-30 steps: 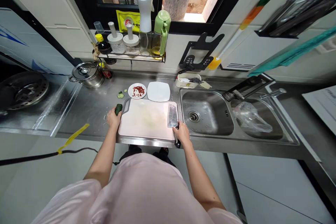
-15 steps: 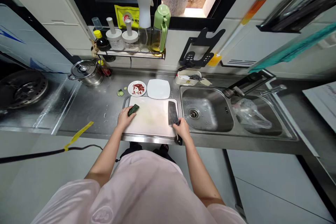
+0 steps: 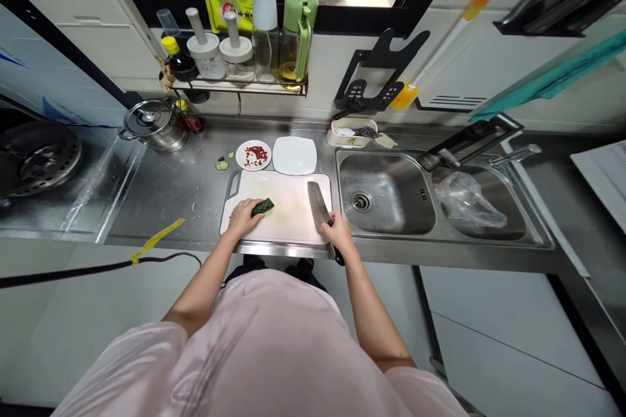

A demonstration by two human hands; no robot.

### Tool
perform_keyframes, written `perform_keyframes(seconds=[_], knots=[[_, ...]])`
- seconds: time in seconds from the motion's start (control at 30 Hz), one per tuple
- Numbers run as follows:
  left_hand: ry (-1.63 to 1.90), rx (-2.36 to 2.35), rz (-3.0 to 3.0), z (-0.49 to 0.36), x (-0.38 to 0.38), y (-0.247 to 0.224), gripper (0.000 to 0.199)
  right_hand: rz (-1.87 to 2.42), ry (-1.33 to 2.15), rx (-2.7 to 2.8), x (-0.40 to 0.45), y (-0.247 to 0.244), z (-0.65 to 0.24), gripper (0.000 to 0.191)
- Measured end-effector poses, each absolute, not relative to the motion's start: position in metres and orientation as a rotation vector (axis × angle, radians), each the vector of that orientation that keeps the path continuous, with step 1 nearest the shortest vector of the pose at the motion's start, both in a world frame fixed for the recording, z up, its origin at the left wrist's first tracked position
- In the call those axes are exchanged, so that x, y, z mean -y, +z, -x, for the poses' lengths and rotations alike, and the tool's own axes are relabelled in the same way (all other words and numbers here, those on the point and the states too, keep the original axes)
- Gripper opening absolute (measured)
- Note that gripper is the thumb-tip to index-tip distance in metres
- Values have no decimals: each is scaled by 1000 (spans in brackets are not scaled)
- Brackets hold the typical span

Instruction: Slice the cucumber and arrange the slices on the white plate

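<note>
A short dark green cucumber piece (image 3: 263, 207) lies on the left half of the white cutting board (image 3: 288, 234), and my left hand (image 3: 243, 219) is closed on its near end. My right hand (image 3: 337, 232) grips the black handle of a cleaver (image 3: 318, 201) at the board's right side. The cleaver's blade points away from me, over the board, and its handle end sticks out past the near edge. Behind the board are a round plate (image 3: 253, 155) with chopped red pieces and a bare white square plate (image 3: 294, 155). A few pale green slices (image 3: 222, 163) lie on the counter.
To the right is a steel double sink (image 3: 386, 192), with a clear plastic bag (image 3: 469, 202) in its far basin. A lidded pot (image 3: 154, 125) stands at the back left. Bottles and jars fill a wall rack (image 3: 244, 87). A stove burner (image 3: 39, 156) is at far left.
My left hand and the cucumber have shifted right over the board. The cleaver has turned, its blade tip now leaning further left. The camera view has also shifted.
</note>
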State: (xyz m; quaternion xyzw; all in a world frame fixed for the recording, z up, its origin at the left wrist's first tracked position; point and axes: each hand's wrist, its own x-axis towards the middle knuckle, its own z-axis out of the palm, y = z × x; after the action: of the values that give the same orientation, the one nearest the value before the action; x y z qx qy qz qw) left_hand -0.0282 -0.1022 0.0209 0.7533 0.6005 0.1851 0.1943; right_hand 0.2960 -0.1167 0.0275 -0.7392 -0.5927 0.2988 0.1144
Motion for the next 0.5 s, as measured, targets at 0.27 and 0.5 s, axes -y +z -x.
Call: perform_keyframes(seconds=[0.27, 0.5], knots=[[421, -1684, -2159, 21, 107, 24, 44, 2152, 948, 1996, 112, 42, -266, 31], [510, -1758, -2114, 13, 103, 26, 33, 2160, 869, 2257, 110, 51, -241, 33]])
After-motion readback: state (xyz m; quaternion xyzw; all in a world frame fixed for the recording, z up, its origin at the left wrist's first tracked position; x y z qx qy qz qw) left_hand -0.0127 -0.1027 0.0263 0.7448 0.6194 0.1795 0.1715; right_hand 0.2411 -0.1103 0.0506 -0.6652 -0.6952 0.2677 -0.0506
